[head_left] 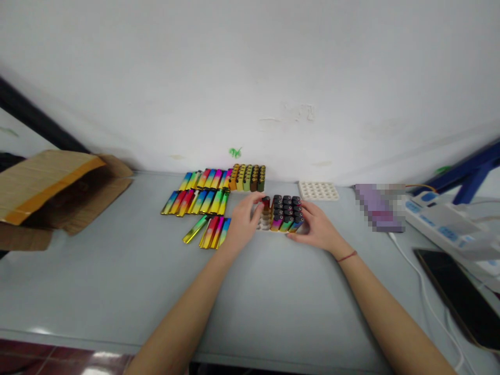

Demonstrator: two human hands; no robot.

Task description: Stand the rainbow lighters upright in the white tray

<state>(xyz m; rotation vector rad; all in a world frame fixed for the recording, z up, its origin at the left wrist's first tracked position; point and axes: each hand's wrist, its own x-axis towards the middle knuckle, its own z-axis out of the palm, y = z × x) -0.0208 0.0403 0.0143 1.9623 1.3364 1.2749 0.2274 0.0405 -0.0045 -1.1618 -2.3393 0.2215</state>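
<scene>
A white holed tray (264, 225) lies on the table between my hands. Several lighter-like pieces (287, 212) stand upright in its right part, with black tops and shiny rainbow bodies. My left hand (245, 221) is at the tray's left, thumb and forefinger closed around a dark red-topped piece (266, 202) at the back-left holes. Gripping the tray's right side, my right hand (318, 226) has its thumb at the front corner and its fingers beside the standing pieces. Shiny rainbow tubes (211, 202) lie flat in rows left of my left hand, some partly hidden by it.
Behind the tray stands a block of gold-rimmed upright pieces (247, 177). A second white holed tray (319, 190) lies near the wall. An opened cardboard box (58, 192) is at left. On the right are a power strip (445, 229), a white cable (422, 281) and a dark phone (457, 297).
</scene>
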